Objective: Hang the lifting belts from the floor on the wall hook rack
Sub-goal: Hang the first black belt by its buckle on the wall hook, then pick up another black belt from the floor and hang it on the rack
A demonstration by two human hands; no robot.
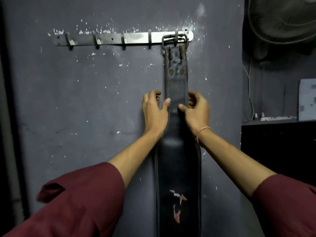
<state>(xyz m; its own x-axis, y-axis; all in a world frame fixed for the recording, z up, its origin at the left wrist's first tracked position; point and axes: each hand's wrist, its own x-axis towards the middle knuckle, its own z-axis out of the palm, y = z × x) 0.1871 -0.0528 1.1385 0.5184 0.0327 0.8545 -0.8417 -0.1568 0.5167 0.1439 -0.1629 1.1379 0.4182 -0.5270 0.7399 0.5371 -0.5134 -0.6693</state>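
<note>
A black leather lifting belt (177, 168) hangs straight down the grey wall, its metal buckle (175, 41) looped over the rightmost hook of the metal hook rack (133, 38). My left hand (153, 112) grips the belt's left edge at its narrow part, thumb across the front. My right hand (196, 110) grips the right edge at the same height, thumb on the front. The belt widens below my wrists and carries a worn red and white logo near the bottom. The rack's other hooks are bare.
A dark fan (282, 19) is mounted at the upper right. A cable hangs down beside it to a dark shelf (277, 124) with a white box (307, 100). The wall paint is chipped around the rack.
</note>
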